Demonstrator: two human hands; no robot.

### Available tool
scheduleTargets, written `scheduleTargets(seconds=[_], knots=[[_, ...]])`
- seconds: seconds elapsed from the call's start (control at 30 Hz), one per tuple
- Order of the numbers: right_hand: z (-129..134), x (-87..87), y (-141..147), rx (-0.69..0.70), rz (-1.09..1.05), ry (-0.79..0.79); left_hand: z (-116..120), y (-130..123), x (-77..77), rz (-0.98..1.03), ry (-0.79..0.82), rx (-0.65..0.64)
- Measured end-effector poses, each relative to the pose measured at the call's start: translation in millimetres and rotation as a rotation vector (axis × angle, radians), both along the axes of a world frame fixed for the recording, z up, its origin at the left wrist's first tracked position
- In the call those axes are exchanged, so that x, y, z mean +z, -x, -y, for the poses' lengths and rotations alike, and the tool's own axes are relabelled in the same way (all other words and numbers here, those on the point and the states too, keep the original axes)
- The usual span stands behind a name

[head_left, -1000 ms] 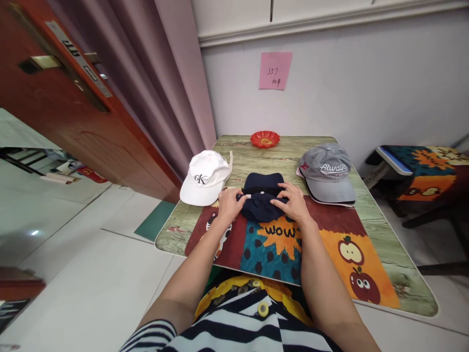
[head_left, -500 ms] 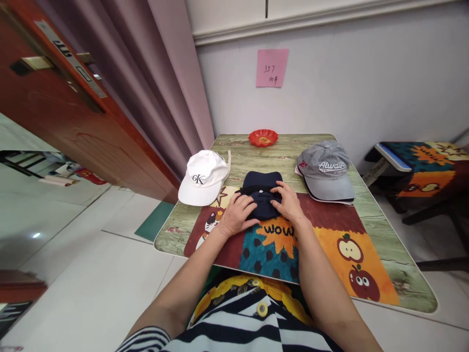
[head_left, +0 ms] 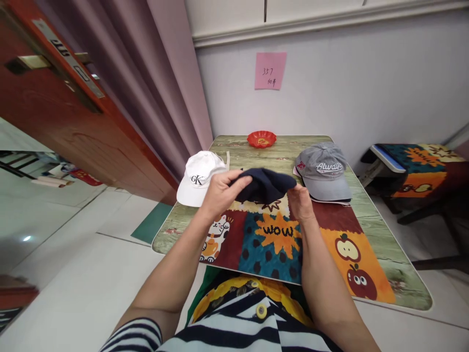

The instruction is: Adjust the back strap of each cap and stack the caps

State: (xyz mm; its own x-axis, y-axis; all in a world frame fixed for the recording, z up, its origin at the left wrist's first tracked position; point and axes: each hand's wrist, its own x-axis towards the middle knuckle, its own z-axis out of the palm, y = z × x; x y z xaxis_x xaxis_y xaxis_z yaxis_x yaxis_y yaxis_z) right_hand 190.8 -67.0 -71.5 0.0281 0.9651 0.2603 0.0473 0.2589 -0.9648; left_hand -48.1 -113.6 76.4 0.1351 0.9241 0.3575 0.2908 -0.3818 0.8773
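A navy blue cap (head_left: 266, 186) is held up over the table mat between my two hands. My left hand (head_left: 223, 191) pinches its left side, thumb on top. On the opposite side my right hand (head_left: 300, 201) grips the cap's edge, its fingers partly hidden. To the left stands a white cap (head_left: 202, 177) with "CK" lettering, partly behind my left hand. Beyond my right hand sits a grey cap (head_left: 324, 168) marked "Always", stacked on at least one other cap whose brim edge shows beneath.
The wood-patterned table (head_left: 227, 145) carries a colourful mat (head_left: 271, 254). At its back is a red scalloped dish (head_left: 261, 139). A pink note (head_left: 270, 71) is stuck to the wall. A wooden door (head_left: 84, 127) and curtain stand left; a second covered table (head_left: 421, 166) is at right.
The navy cap lay on the mat with both hands on it. Now both hands grip its sides and have raised it, and its shape has shifted.
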Motion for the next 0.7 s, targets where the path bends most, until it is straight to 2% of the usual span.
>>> scheduleTargets(seconds=[0.07,0.13,0.2,0.27,0.37,0.47,0.57,0.7], knots=[[1,-1.6,1,0.097,-0.144,0.037,-3,0,17.5,0.157,0.073,0.038],[4,0.0,2,0.270,-0.215,0.081,-10,1,19.1,0.311,0.197,0.039],[9,4.3,5,0.428,-0.236,0.154,-20,2,7.2,0.447,0.361,0.021],[14,8.2,10,0.508,-0.251,0.223,-29,5,-12.4,0.535,0.508,0.008],[17,7.5,20,0.479,-0.292,0.303,-40,11,-41.8,0.592,0.660,-0.032],[12,1.0,27,0.401,-0.326,0.394,-46,16,-59.3,0.620,0.740,-0.079],[7,-4.2,30,0.394,-0.364,0.413,-48,17,-64.3,0.638,0.775,-0.105],[6,-6.8,29,0.454,-0.411,0.352,-47,12,-61.3,0.635,0.809,-0.191]])
